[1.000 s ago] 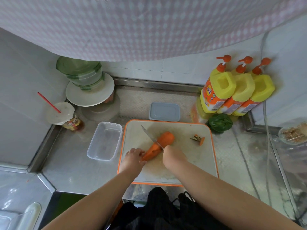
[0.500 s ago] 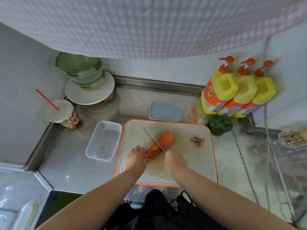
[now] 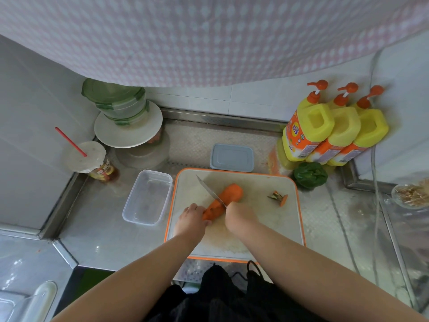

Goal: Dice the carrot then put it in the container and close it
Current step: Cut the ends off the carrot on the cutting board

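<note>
left hand grips carrot; right hand holds knife across it.

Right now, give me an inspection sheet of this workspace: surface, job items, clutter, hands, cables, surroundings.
Surface: steel counter with an orange-rimmed cutting board on it.
Job's things: carrot lies on the board, knife blade across it; open clear container left of the board; its lid behind the board.
Clutter: carrot top scrap, green pepper, three yellow pump bottles, cup with red straw, stacked green-lidded tubs on a plate.
Hands: left hand holds the carrot's near end; right hand grips the knife.
Cables: thin hose or cable runs down the right wall.
Surroundings: tiled walls, pink dotted fabric overhead.
</note>
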Tool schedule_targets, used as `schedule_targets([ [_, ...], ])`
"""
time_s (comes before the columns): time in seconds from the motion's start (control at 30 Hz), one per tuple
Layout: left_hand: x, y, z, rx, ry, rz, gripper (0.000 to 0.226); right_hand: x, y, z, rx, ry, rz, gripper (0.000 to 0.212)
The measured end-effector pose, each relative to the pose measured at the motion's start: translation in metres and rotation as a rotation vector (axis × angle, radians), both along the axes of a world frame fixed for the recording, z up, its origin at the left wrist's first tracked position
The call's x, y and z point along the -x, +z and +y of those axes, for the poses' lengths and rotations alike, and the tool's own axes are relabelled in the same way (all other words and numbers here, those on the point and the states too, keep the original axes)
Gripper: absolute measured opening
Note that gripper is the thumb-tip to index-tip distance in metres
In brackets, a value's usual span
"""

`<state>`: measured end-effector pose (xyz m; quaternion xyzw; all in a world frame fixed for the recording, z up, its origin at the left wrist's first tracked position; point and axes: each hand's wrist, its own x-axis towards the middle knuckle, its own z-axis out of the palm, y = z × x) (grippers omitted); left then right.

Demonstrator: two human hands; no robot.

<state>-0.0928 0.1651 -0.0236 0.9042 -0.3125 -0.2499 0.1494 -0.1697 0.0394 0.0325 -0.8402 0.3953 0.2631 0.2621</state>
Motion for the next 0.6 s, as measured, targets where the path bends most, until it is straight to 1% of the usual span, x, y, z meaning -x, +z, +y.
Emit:
schedule_targets([
  [0.1,-0.001,-0.001,0.000,0.003,-0.001,-0.001,0.024,0.007,-0.010,0.003,0.040,-0.059,0.010,0.027],
  [0.2,-0.001,0.001,-0.001,0.006,-0.008,0.000,0.023,0.018,-0.016,0.009,0.046,-0.054,-0.021,0.020],
  [0.27,0.000,0.001,-0.001,0.009,-0.008,-0.001,0.022,0.024,-0.019,0.010,0.047,-0.091,-0.046,0.021],
  [0.4,-0.001,0.003,-0.001,-0.007,-0.010,0.016,0.023,0.008,-0.018,0.006,-0.011,-0.179,-0.076,0.025],
  [0.6,-0.003,0.002,-0.002,-0.019,0.006,0.033,0.024,0.002,-0.028,0.001,0.010,-0.109,-0.029,0.027],
])
